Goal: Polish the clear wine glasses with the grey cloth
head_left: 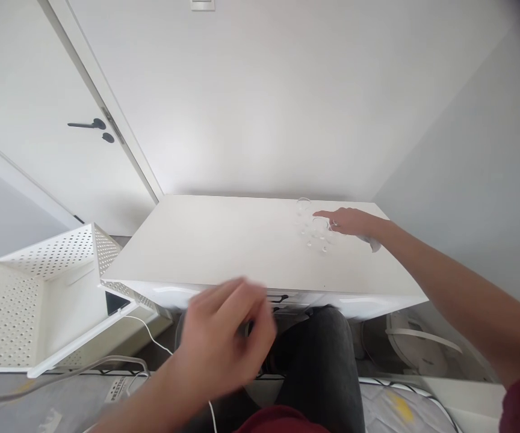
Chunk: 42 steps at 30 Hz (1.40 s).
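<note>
Over the right part of the white dresser top [224, 234], my right hand [348, 221] reaches with its index finger stretched out and the other fingers bent. Just under and beside its fingers are several small clear pieces [321, 231], some ring-shaped and some like round drops. They are too see-through to name exactly. A whitish, translucent thing [371, 242] shows below my right wrist. My left hand [228, 328], blurred by motion, is in the air in front of the dresser's front edge. Its fingers are curled, and nothing can be made out in them.
To the left stands a white perforated crate [16, 319] with a white cable [151, 343] beside it. A door with a black handle [88, 124] is at the back left. Dark drawer pulls [278, 298] face my knees. A mattress [386, 403] lies below.
</note>
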### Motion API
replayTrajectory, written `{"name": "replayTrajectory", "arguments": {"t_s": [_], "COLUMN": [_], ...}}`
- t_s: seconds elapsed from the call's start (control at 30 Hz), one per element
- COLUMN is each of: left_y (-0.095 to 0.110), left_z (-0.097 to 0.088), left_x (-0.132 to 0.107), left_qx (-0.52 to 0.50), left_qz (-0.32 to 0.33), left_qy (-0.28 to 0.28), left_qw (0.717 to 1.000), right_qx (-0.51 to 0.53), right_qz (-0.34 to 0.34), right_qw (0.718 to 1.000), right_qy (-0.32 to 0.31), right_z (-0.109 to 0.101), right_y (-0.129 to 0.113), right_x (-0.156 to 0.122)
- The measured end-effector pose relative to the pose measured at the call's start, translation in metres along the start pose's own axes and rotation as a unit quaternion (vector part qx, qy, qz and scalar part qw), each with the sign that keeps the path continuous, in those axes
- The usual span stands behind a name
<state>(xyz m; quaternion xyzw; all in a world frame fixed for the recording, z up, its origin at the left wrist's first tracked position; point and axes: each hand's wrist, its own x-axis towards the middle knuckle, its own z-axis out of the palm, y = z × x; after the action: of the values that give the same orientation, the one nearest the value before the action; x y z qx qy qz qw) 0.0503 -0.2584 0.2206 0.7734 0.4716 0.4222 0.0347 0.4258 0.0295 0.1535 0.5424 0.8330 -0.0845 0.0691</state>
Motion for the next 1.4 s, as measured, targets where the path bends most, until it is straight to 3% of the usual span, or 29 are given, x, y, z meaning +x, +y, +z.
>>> {"name": "replayTrajectory", "arguments": {"t_s": [0.13, 0.27, 0.4, 0.53, 0.73, 0.9, 1.2, 1.4], "left_y": [-0.007, -0.041, -0.077, -0.099, -0.123, -0.160, -0.235, -0.285], "left_z": [0.063, 0.143, 0.207, 0.233, 0.223, 0.188, 0.095, 0.053], "left_x": [0.078, 0.123, 0.141, 0.137, 0.117, 0.096, 0.051, 0.022], "left_qx": [0.016, 0.041, 0.036, 0.023, -0.009, -0.006, 0.010, -0.015], "left_qz": [-0.091, -0.126, -0.165, -0.165, -0.223, -0.281, -0.386, -0.441], "left_qy": [-0.170, -0.256, -0.302, -0.315, -0.261, -0.203, -0.050, 0.095], "left_qw": [0.981, 0.958, 0.938, 0.934, 0.939, 0.938, 0.921, 0.892], "right_qx": [0.033, 0.043, 0.047, 0.033, 0.008, 0.008, -0.048, -0.060], "right_qz": [-0.029, -0.025, -0.039, -0.041, -0.065, -0.092, -0.190, -0.237], "right_qw": [0.998, 0.998, 0.998, 0.999, 0.998, 0.996, 0.980, 0.970], "right_qy": [-0.037, -0.030, -0.012, 0.003, -0.005, -0.003, 0.018, 0.022], "right_z": [-0.005, -0.007, -0.004, -0.003, -0.002, -0.001, -0.012, -0.013], "right_y": [0.004, 0.002, -0.006, -0.021, -0.067, -0.126, -0.281, -0.378], "right_x": [0.013, 0.025, 0.030, 0.033, 0.054, 0.089, 0.165, 0.215]}}
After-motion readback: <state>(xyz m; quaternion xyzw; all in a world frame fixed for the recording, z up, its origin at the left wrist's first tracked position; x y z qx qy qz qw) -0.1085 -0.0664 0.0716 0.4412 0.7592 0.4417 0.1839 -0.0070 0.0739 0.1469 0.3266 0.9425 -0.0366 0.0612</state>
